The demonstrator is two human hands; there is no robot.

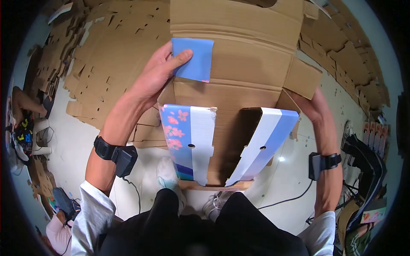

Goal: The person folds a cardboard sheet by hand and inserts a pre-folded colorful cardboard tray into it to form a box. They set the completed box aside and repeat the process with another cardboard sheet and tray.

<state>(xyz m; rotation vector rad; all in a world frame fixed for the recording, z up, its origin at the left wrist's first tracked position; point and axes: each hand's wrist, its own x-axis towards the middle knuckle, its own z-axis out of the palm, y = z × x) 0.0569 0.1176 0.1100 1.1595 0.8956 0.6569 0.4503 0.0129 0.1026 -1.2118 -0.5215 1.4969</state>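
Observation:
A cardboard box (243,64), brown inside, stands partly unfolded in front of me with its tall back panel up. My left hand (160,70) grips its left side, the thumb pressed on a small blue flap (194,62). Behind the right side of the box, below a brown flap (303,79), is my right hand (314,106); its fingers are hidden. Two long front flaps lean apart with a gap between them: a left flap (200,141) with pink flowers on blue and white, and a right flap (267,136) in white and blue. Each has a round hole.
Flattened cardboard sheets (115,55) cover the floor ahead and left, with more cardboard (354,59) at the right. My shoes (168,177) are just below the box. Other people's limbs (27,104) show at the left edge. A dark chair-like object (365,166) stands right.

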